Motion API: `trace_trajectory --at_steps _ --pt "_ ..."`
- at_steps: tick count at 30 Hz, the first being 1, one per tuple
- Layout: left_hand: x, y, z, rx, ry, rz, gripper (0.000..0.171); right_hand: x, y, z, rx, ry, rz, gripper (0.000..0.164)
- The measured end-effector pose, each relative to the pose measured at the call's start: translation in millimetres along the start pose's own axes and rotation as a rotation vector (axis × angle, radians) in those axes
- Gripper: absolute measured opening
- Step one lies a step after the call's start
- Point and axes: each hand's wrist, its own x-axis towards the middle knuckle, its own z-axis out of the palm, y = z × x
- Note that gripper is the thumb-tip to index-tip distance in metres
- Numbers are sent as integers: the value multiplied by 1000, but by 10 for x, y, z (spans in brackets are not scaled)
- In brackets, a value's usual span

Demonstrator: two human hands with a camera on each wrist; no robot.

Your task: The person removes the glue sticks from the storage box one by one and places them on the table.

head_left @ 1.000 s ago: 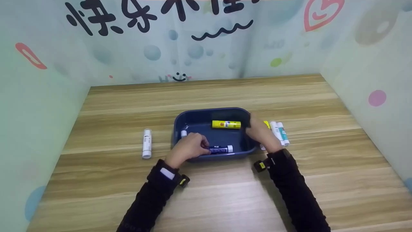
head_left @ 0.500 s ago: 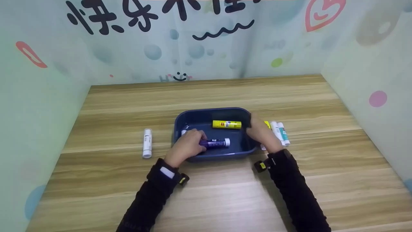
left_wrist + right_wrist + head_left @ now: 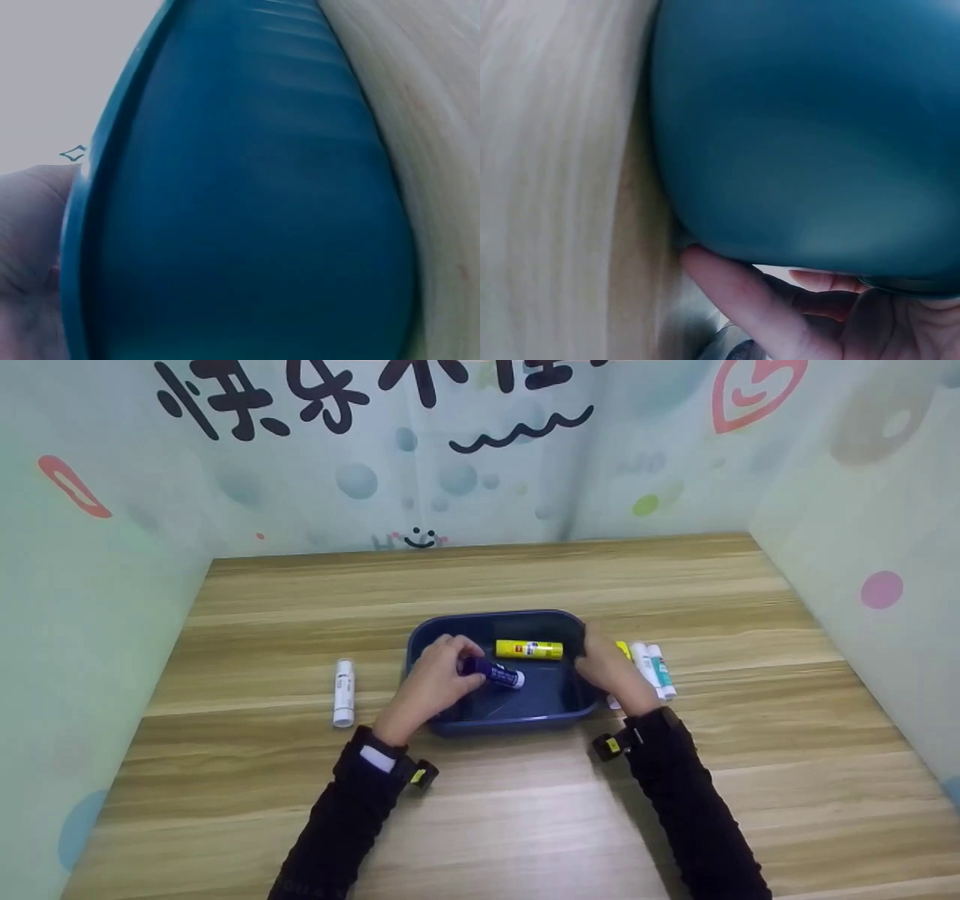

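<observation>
My left hand [image 3: 439, 679] pinches a dark purple glue stick [image 3: 501, 673] with a white end, held tilted over the blue plastic bin [image 3: 510, 726]. A yellow glue stick [image 3: 529, 649] lies in the bin near its far wall. At the bin's right end, my right hand [image 3: 611, 666] grips the rim. In the right wrist view its thumb [image 3: 742, 300] lies along the outside of the bin wall [image 3: 802, 150]. The left wrist view shows mostly the bin's outer side [image 3: 240, 180], with part of the left hand [image 3: 34, 240] beyond the rim; the glue stick is hidden there.
On the wooden table [image 3: 495, 825], a white glue stick [image 3: 343, 693] stands apart, left of the bin. To the right lie a white glue stick [image 3: 645, 666], a teal-and-white one [image 3: 662, 671] and a yellow one [image 3: 623, 649], partly behind the right hand. Printed walls enclose the table.
My left hand has picked up the purple glue stick from near the bin's front wall and moved it up and away from me, tilting it. The right hand has stayed on the rim.
</observation>
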Motion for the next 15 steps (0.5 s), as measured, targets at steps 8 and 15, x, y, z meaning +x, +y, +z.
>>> trace_trajectory --at_steps 8,15 --pt "5 30 -47 -190 130 50 27 -3 26 11 0 23 -32 51" --pt "12 43 -121 -468 169 1 29 4 16 8 -4 22 -22 50"
